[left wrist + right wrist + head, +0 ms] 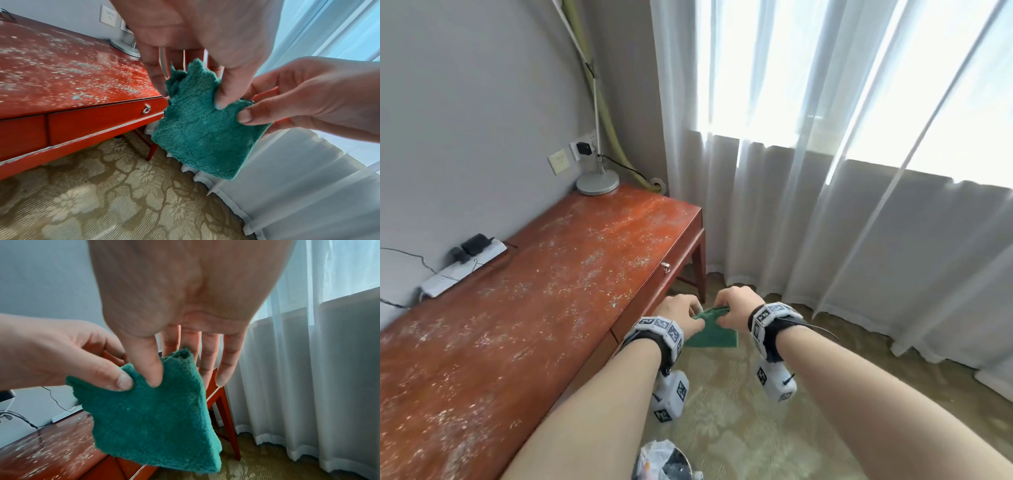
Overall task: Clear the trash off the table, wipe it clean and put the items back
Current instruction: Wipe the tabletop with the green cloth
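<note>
Holding a folded green cloth (pixel 711 334) between both hands, off the front edge of the desk (pixel 524 308), over the carpet. Left hand (pixel 677 313) pinches the cloth's top edge with thumb and fingers; right hand (pixel 736 306) pinches the same edge just beside it, thumb in front, the other fingers reaching down behind the fabric. Rest of the cloth hangs free below both hands.

Desk lies to the left of the hands. Its top is littered with fine pale flecks and glitter-like bits from near end to far end. Lamp base (pixel 598 182) stands at the far corner, beyond the left hand; power strip (pixel 462 270) with plugged adapters sits along the wall edge, well to the left. Trash bin (pixel 664 460) with a liner is below and behind the hands, near the person.

Risks, as judged:
- Grip is on one edge only. A loose pinch during refolding could drop the cloth onto the carpet.
- A wipe toward the front edge would likely push flecks onto the carpet, not into the bin, which is not under that edge.
- Dry fine debris may smear or scatter rather than gather.
- Strokes toward the wall could snag the cords or drive bits under the power strip.
- The far corner needs the lamp base lifted or worked around; a nudge may tip the tall lamp.
</note>
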Tool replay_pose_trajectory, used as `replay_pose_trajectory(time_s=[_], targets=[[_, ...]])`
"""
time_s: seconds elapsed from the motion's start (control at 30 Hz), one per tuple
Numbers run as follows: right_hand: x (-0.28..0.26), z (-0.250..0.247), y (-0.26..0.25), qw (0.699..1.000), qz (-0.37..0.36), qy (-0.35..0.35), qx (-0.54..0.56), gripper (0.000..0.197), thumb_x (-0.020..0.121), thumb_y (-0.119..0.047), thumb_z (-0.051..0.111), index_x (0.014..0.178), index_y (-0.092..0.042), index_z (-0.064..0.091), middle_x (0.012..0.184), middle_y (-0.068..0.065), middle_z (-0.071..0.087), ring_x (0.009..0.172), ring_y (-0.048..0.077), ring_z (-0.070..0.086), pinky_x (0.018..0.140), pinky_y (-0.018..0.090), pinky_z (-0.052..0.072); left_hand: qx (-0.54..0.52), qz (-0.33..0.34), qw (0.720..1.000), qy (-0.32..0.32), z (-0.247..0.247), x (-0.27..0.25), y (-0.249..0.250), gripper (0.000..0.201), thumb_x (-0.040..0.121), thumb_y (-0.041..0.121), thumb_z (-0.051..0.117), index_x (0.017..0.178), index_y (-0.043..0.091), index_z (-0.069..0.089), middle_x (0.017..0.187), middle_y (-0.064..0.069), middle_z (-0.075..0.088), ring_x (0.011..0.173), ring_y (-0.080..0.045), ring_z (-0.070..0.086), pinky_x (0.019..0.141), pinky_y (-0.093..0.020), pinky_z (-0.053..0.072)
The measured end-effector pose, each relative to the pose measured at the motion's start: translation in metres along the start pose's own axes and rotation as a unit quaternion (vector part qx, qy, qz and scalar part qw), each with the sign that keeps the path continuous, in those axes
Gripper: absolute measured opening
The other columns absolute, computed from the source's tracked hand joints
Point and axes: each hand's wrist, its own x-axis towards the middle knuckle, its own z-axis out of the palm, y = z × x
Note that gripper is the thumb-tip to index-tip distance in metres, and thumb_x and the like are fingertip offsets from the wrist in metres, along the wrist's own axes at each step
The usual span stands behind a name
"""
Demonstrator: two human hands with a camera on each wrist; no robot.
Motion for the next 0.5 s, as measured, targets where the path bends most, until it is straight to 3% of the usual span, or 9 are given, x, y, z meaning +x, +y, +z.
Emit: replay_pose_trajectory(time_s=[0.17,0.33,0.4,0.5], targets=[[0.063,-0.033,0.02,0.999,-0.023,-0.018,-0.036,0.023,0.078,-0.024,0.07,0.1,-0.023,0.069,0.094,0.004,0.069,0.087,0.024,0.065,0.07,0.029,0.052,-0.031,-0.011,0.999,0.041,-0.005,0.067,0.024,0.01,0.08,0.032,0.073,0.086,0.032,0.066,0.084,0.011,0.068,0.079,-0.013,0.065,0.072,-0.029,0.055],[0.151,-0.057,0.029,0.995,-0.021,-0.06,-0.074,0.026,0.074,-0.033,0.072,0.094,-0.019,0.066,0.087,0.005,0.065,0.082,0.027,0.064,0.077,0.034,0.057,-0.077,-0.036,0.994,0.066,-0.024,0.148,0.023,0.019,0.079,0.029,0.079,0.085,0.033,0.062,0.081,0.015,0.064,0.082,-0.013,0.065,0.075,-0.027,0.052],[0.192,-0.069,0.035,0.994,-0.012,-0.069,-0.086,0.03,0.078,-0.03,0.07,0.102,-0.013,0.066,0.094,0.007,0.066,0.085,0.027,0.064,0.078,0.034,0.057,-0.083,-0.04,0.994,0.059,-0.039,0.186,0.025,0.021,0.077,0.029,0.081,0.086,0.032,0.062,0.083,0.014,0.066,0.082,-0.012,0.065,0.074,-0.026,0.052],[0.25,-0.091,0.033,0.988,-0.016,-0.086,-0.124,0.034,0.086,-0.024,0.066,0.115,-0.008,0.062,0.111,0.01,0.066,0.102,0.029,0.065,0.082,0.032,0.054,-0.065,-0.042,0.996,0.052,-0.07,0.234,0.027,0.021,0.077,0.026,0.081,0.092,0.028,0.066,0.091,0.008,0.069,0.086,-0.014,0.065,0.074,-0.024,0.05]])
